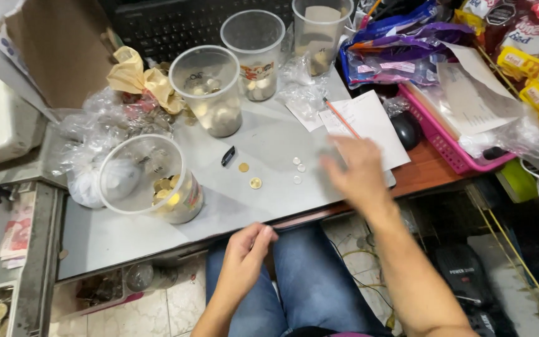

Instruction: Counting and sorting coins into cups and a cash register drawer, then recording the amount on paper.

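My right hand (pixel 358 170) hovers palm down over the grey desk top (pixel 126 231), fingers spread and blurred, just right of three small silver coins (pixel 298 167). Two gold coins (pixel 250 176) lie a little further left, next to a small black clip (pixel 228 156). My left hand (pixel 249 245) is curled at the desk's front edge above my jeans; whether it holds anything is hidden. A clear plastic cup (pixel 151 181) holding gold coins lies tilted at the left.
Three upright clear cups (pixel 209 87) with coins stand at the back, before a black keyboard (pixel 182 25). White paper (pixel 369 125) with an orange pencil (pixel 341 118), a black mouse (pixel 405 129), a pink basket (pixel 444 146), snack packets and plastic bags crowd the right and left.
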